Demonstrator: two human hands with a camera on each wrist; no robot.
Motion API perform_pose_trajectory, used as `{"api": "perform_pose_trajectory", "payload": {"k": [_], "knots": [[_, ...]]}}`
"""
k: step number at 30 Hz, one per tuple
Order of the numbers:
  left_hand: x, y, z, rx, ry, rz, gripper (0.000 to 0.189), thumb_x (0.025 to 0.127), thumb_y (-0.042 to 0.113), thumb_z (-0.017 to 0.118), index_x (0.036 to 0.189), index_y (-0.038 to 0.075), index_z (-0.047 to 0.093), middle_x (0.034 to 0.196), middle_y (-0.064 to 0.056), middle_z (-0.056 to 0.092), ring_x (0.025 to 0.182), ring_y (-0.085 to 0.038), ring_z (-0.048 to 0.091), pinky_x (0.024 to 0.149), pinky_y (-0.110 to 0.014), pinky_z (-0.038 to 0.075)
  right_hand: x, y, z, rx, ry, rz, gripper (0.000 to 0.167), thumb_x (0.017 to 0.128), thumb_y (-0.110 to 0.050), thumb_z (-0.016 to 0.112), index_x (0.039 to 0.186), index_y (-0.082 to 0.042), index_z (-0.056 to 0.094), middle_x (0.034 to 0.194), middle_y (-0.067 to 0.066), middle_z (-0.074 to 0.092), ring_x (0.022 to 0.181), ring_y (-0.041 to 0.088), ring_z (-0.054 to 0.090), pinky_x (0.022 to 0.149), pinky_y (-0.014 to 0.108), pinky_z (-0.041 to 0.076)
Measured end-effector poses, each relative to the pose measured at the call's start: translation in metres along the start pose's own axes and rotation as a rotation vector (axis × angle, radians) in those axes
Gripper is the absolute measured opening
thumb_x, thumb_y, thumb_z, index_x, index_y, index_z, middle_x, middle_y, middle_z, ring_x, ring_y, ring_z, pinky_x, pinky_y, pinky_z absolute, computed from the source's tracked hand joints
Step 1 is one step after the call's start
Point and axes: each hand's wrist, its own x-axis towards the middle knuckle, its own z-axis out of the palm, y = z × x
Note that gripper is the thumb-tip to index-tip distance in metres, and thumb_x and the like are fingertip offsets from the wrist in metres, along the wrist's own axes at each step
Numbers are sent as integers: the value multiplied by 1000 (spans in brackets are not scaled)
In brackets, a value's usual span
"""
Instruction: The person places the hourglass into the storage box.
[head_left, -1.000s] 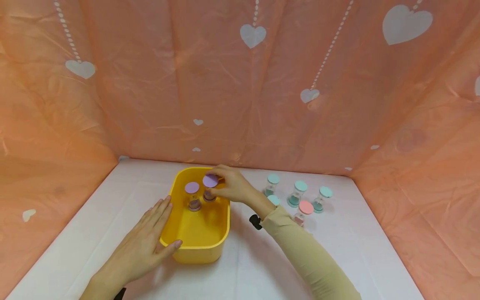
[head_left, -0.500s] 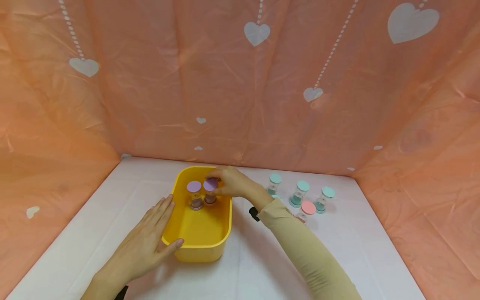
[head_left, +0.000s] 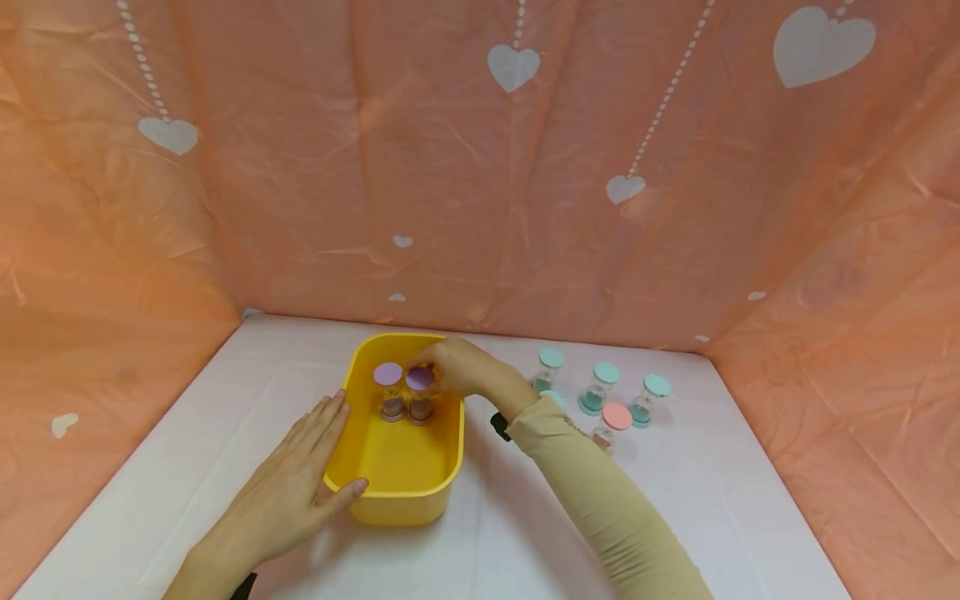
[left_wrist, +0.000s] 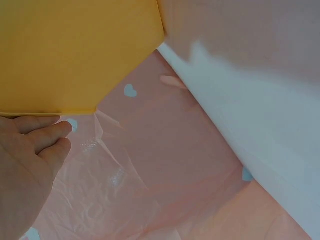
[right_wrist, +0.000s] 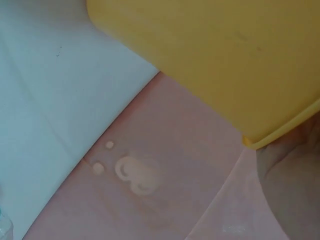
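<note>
Two small hourglasses with purple caps stand upright side by side inside a yellow tub: the left hourglass [head_left: 388,375] and the right hourglass [head_left: 420,380]. My right hand [head_left: 468,367] reaches over the back right rim of the yellow tub [head_left: 397,510]. Its fingers are bent down behind the right hourglass, right at the cap, and the thumb is hidden. With fingers straight, my left hand [head_left: 288,487] lies along the tub's left rim, thumb at the front left corner. In the left wrist view, the left fingers [left_wrist: 47,137] show at the tub's edge.
To the right of the tub stand several teal-capped hourglasses [head_left: 606,372] and a pink-capped hourglass [head_left: 617,415], one teal one partly behind the right sleeve [head_left: 600,492]. Pink cloth [head_left: 480,208] with white hearts walls the white table [head_left: 720,508] at back and sides.
The right purple hourglass has come down and toward me, now level with the left one. My right fingers have gone from around its cap to behind it. My left hand stays put.
</note>
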Motion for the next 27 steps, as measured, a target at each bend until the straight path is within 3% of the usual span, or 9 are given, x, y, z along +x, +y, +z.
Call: {"api": "perform_pose_trajectory", "payload": {"k": [13,18,23,27], "knots": [[4,2,1,10,9,-6,92,97,51,68,160,-6,31,172,-16,18,155,-37,26,124,-18,-6,1,4,0,24,9,13,36,91,-11,79,127,-12,76,114,0,75,96,14,65,90,22,54],[4,3,2,14,19,-5,92,97,51,68,159,-6,31,172,-16,18,158,-32,21,124,-17,-6,-1,7,0,79,27,8,37,91,-13,80,128,-11,75,117,1,75,100,15,66,92,21,54],[4,3,4,12,14,-9,92,97,51,68,159,-7,32,172,-17,18,159,-29,18,124,-16,-7,-8,9,3,98,100,-22,37,93,-18,80,130,-12,74,123,2,74,108,17,66,99,26,53],[3,3,5,16,11,-10,92,97,51,68,160,-6,31,172,-17,17,159,-29,18,124,-17,-7,-20,10,6,104,216,-47,38,95,-23,78,131,-11,72,130,3,71,120,19,65,109,33,50]]}}
